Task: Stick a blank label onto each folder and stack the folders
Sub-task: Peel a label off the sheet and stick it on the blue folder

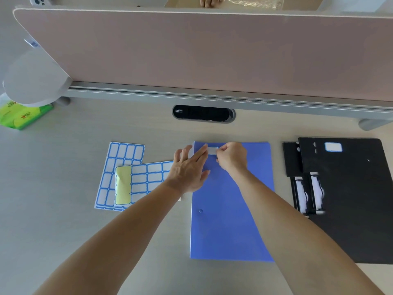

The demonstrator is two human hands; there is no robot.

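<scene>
White, with a blue edge, the label (213, 150) lies at the top left corner of the blue folder (229, 220). The right hand (231, 158) pinches the label's right end with curled fingers. The left hand (188, 169) comes in from the other side with straight fingers spread flat, the forefinger laid across the label's left end. Whether the label is fully stuck down under the fingers cannot be told.

The blue folder lies closed and flat on the desk (63, 231), running from the grip back toward the person, under both forearms.

Right of the grip, apart from the blue folder, the black folders (350, 199) lie overlapped, the upper one shifted right. A second label (333, 147) sits on the top one, level with the grip.

Left of the grip, two sheets (119, 167) of blue-edged labels overlap. The left wrist covers the nearer sheet's right end. A yellow strip of bare backing (123, 186) shows at that sheet's left end.

Beyond the grip, a dark grommet (203, 113) is set in the desk, below the pink divider (212, 50). Far left, a green tissue pack (19, 116) rests at the divider's end.
</scene>
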